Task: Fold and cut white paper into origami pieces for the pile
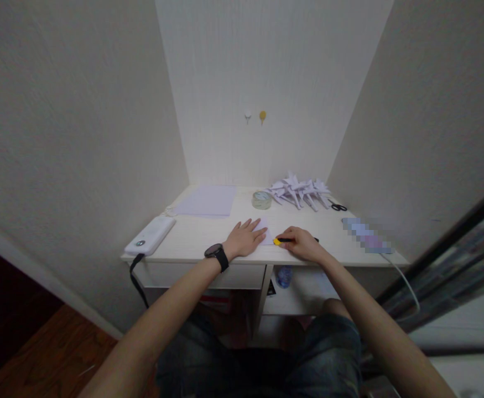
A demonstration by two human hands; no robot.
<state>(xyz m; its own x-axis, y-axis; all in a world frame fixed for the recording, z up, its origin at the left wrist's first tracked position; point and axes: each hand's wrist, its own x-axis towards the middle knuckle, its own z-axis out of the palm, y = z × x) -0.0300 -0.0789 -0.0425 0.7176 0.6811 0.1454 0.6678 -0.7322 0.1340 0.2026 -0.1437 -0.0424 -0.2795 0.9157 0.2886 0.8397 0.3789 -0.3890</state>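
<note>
My left hand (245, 237), with a black watch on its wrist, lies flat with fingers spread on a small pale lilac paper sheet (265, 231) on the light wooden desk (192, 243). Just to its right, my right hand (302, 242) is closed around a yellow and black tool (281, 241), likely a utility knife, whose yellow tip rests at the paper's right edge.
A stack of lilac paper (206, 200) lies at the back left, a clear tape roll (261, 200) behind my hands, a pile of folded paper shapes (300, 191) and black scissors (338, 207) at the back right. A white device (150, 235) sits on the left edge.
</note>
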